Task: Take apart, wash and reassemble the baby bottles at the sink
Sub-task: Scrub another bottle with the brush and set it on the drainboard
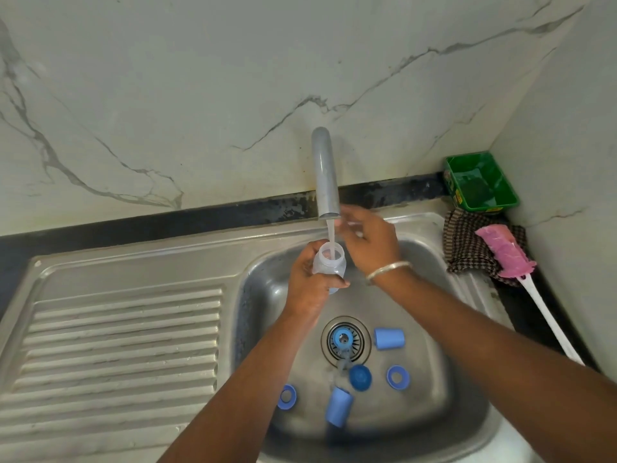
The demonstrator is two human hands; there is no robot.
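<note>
My left hand (307,285) grips a clear baby bottle (329,262) upright under the tap (324,172), and water runs into its open mouth. My right hand (367,242) hovers just right of the stream, by the spout's end. Its fingers are blurred, with something pale among them that I cannot make out. On the floor of the sink (467,412) lie two blue caps (389,338) (339,406), a blue dome lid (360,377) and two blue screw rings (398,376) (287,397). A third ring (343,339) sits on the drain strainer.
A ribbed steel drainboard (117,329) lies left of the basin. At the back right corner stand a green tub (480,182) and a checked cloth (467,248). A pink bottle brush (504,252) with a long white handle lies on the cloth.
</note>
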